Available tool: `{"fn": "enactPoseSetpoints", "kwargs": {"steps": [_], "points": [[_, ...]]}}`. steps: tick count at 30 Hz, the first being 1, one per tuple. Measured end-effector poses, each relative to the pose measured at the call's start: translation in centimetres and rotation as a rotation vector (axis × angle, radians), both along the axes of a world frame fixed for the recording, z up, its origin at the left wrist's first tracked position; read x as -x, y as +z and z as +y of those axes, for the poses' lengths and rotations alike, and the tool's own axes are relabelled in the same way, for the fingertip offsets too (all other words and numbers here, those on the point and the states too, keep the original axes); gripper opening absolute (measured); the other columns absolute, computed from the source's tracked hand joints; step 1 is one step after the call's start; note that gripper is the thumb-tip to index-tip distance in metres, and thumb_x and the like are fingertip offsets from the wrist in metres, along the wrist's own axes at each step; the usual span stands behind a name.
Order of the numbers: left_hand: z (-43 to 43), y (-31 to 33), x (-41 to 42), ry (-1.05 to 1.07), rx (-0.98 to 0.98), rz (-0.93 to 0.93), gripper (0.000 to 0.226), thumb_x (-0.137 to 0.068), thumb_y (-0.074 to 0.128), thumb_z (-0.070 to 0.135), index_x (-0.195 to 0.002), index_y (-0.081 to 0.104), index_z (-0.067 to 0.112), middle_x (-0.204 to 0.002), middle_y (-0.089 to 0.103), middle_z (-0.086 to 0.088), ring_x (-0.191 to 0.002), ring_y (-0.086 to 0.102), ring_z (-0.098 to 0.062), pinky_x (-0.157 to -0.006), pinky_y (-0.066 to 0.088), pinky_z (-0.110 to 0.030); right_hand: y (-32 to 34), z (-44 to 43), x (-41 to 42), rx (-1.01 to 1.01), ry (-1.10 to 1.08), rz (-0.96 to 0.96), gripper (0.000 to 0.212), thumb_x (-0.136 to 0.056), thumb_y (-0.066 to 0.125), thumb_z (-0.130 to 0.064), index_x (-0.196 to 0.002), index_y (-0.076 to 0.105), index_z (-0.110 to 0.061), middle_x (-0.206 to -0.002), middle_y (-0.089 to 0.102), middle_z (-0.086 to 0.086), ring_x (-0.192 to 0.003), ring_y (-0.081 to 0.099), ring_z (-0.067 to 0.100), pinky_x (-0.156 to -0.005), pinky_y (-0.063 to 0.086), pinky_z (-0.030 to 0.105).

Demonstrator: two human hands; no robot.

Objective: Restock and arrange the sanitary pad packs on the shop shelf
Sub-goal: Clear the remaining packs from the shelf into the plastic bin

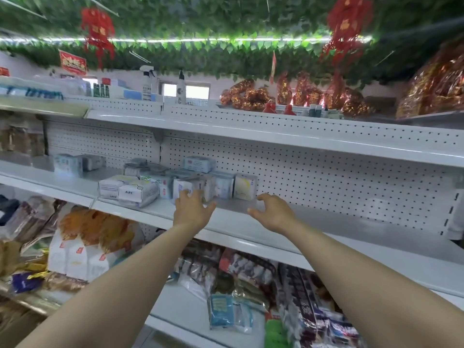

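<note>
Pad packs are bunched left of centre on the middle shelf. Left hand is laid against them, grip loose, nothing clasped. Right hand is held near the yellow pack, grip wide, empty.

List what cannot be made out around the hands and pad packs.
Head view, motion blur: print on the pad packs, except ABC on one.
Head view: whether the left hand touches a pack; its own fingers hide the contact.
Head view: the right end of the shelf, cut off by the frame edge.
</note>
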State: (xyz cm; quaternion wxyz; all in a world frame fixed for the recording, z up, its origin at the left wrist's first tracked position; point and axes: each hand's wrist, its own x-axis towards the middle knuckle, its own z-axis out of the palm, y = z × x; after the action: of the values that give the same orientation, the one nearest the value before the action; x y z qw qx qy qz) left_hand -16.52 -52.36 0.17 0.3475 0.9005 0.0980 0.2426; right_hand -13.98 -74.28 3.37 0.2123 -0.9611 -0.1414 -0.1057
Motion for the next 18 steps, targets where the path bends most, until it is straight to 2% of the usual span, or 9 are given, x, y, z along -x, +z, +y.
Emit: {"fn": "enactPoseSetpoints", "kwargs": {"steps": [4,9,14,18], "points": [[3.0,0.9,-4.4,-0.049,-0.002,-0.031,0.058,-0.093,0.061,0.047,-0.139,0.051,0.013,-0.149,0.037,-0.019,-0.135,0.037,-0.037,-0.109,0.038,-0.047,0.6,3.3,-4.0,-0.026,-0.018,0.008,0.064,-0.096,0.059,-0.051,-0.148,0.045,-0.015,-0.148,0.05,0.009,-0.132,0.051,0.027,-0.103,0.043,0.034],[5.3,1.8,-8.8,-0.024,-0.04,-0.07,0.055,-0.09,0.063,0.05,-0.135,0.056,0.02,-0.143,0.046,-0.016,-0.135,0.034,-0.035,-0.108,0.033,-0.043,0.7,5.8,-8.2,-0.081,-0.084,0.035,0.065,-0.098,0.055,-0.052,-0.149,0.045,-0.012,-0.151,0.049,0.009,-0.136,0.048,0.027,-0.106,0.039,0.034],[8.9,1.4,-12.5,0.056,-0.023,0.059,0.082,-0.08,0.067,0.067,-0.144,0.046,0.02,-0.147,0.042,-0.018,-0.138,0.031,-0.038,-0.111,0.031,-0.045,0.3,7.6,-10.9,-0.17,-0.145,0.093,0.065,-0.099,0.054,-0.052,-0.149,0.045,-0.012,-0.152,0.048,0.008,-0.138,0.046,0.027,-0.107,0.037,0.03],[10.4,0.4,-14.4,0.032,0.076,0.103,0.084,-0.075,0.075,0.064,-0.14,0.047,0.019,-0.149,0.039,-0.017,-0.142,0.027,-0.036,-0.114,0.03,-0.046,0.1,10.1,-12.8,-0.322,-0.159,0.154,0.065,-0.094,0.06,-0.054,-0.147,0.047,-0.018,-0.148,0.05,0.005,-0.13,0.053,0.027,-0.108,0.043,0.034]]}}
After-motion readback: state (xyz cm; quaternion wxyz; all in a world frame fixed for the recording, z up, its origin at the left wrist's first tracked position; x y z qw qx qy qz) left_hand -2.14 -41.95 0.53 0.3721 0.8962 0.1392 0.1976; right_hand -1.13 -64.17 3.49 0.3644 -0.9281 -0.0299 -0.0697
